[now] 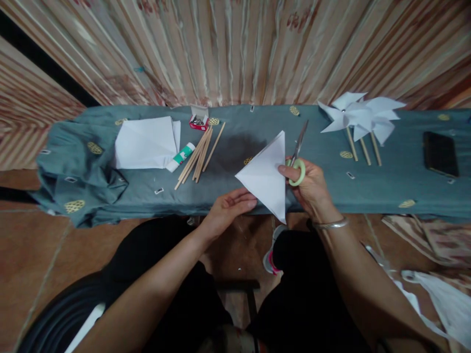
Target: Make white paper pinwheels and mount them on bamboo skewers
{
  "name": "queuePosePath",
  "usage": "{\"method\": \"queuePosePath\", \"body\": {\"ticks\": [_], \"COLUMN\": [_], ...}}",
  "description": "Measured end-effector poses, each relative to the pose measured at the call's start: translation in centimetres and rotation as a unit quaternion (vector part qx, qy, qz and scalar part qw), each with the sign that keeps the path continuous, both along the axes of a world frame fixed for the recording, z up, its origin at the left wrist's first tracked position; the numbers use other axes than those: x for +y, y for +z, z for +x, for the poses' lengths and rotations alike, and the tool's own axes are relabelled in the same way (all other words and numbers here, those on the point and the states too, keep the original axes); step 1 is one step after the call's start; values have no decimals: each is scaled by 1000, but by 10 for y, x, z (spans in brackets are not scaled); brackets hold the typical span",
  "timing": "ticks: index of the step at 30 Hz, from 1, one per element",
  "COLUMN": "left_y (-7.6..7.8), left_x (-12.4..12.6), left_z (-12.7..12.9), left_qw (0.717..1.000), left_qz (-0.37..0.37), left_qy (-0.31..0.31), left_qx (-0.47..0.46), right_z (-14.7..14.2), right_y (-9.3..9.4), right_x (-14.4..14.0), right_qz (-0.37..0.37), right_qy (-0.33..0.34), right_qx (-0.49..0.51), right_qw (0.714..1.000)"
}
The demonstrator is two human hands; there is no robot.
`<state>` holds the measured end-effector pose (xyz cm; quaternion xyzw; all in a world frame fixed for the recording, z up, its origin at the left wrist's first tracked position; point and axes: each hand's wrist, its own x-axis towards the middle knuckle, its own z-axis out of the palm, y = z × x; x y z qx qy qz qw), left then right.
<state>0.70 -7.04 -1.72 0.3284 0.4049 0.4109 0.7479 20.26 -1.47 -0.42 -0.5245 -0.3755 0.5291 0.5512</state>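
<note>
A white sheet of paper (264,175), folded into a triangle, is held up over the front part of the cloth-covered table. My left hand (230,208) pinches its lower left edge, thumb on top and fingers beneath. My right hand (311,184) has its thumb through the pale green loop of a pair of scissors (302,172), whose blades point away from me. That hand's thumb tip also lies against the paper's right edge; its other fingers are mostly hidden beneath.
Wooden sticks (196,159), a glue stick (181,157), a red box of small metal pieces (199,119) and stacked white paper (144,142) lie on the left. Paper pinwheels (358,115) and a dark phone (440,153) lie on the right. A pleated curtain (221,54) hangs behind the table.
</note>
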Motion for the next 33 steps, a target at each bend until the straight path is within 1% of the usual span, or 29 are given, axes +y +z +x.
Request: {"method": "queuePosePath", "body": {"ticks": [2,5,7,9,12,14,15,16,17,18,19,20,21,23,26,28,30,33], "left_y": [3,7,8,8,8,8,8,8,8,9,9,8,8,8,8,9,10,11], "left_x": [5,12,16,21,29,35,37,39,41,42,43,44,45,47,51,54,57,61], "left_z": [4,9,10,10,8,5,3,1,0,-2,-3,-4,-4,-5,-6,-7,-7,-6], "left_qw": [999,995,993,992,988,984,982,980,978,978,977,977,977,976,974,972,970,967], "left_qz": [7,-4,-12,-14,-13,-11,-9,-8,-6,-5,-4,-3,-3,-5,-8,-10,-14,-25], "left_qy": [35,96,116,124,149,175,187,197,204,207,209,209,209,214,224,232,241,253], "left_qx": [-19,-19,-6,9,27,32,34,35,36,37,37,37,35,29,20,18,13,0], "right_z": [-6,-12,-14,-11,1,14,21,28,33,37,40,41,41,38,32,31,31,31], "right_y": [-1,-2,-2,-2,-5,-7,-8,-8,-8,-7,-6,-4,-3,0,2,2,2,3], "right_x": [0,1,3,7,15,20,23,25,27,28,28,28,28,27,26,26,27,28], "right_qz": [4,13,19,23,21,14,8,1,-6,-12,-17,-20,-21,-21,-21,-15,-7,5], "right_qy": [6,12,10,6,3,-5,-10,-11,-12,-6,3,14,27,48,65,75,87,93], "right_qx": [11,22,26,16,-42,-141,-223,-330,-437,-529,-600,-648,-677,-706,-734,-746,-752,-748], "right_qw": [1000,1000,999,1000,999,990,975,944,899,849,800,761,735,706,676,661,654,657]}}
